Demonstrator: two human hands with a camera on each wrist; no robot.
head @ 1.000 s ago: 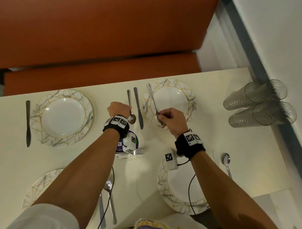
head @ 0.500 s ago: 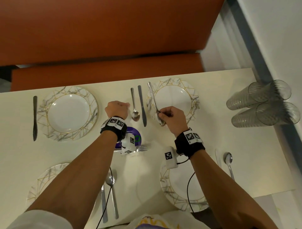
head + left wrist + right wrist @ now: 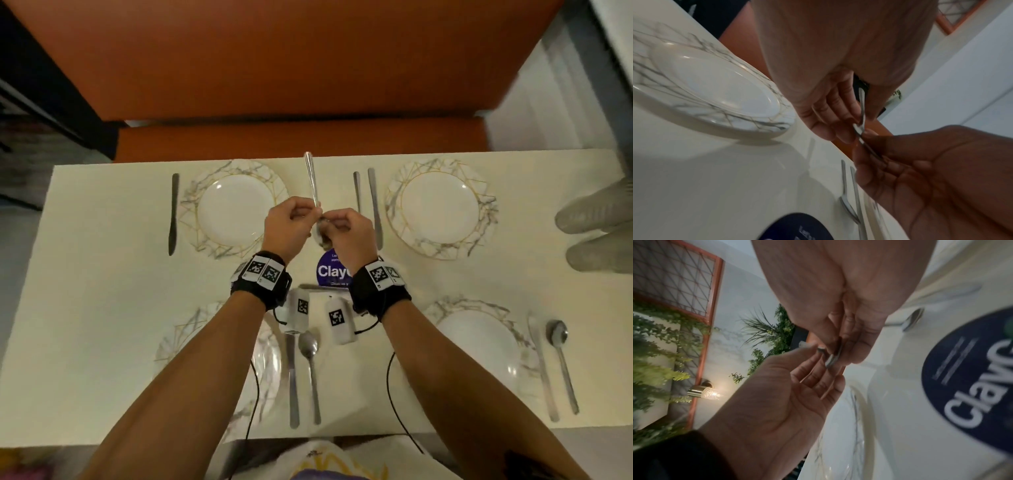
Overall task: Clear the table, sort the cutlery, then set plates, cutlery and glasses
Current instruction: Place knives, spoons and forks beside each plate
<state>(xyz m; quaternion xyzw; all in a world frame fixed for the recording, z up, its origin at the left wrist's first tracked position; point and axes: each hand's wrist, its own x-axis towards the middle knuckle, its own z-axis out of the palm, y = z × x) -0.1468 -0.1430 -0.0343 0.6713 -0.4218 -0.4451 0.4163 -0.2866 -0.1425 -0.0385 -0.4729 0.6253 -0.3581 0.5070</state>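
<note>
I hold the spoon (image 3: 313,192) above the bench (image 3: 102,308) between the two far plates, my right hand (image 3: 349,233) pinching its bowl and my left hand (image 3: 291,228) curling round the handle, which points away from me; I judge this is a hand-over, so the left can lay it by the far left plate (image 3: 236,209), which has only a knife (image 3: 173,212). A blue disc (image 3: 329,270) lies just below; the neighbouring spoon and knife (image 3: 375,205) sit close right.
</note>
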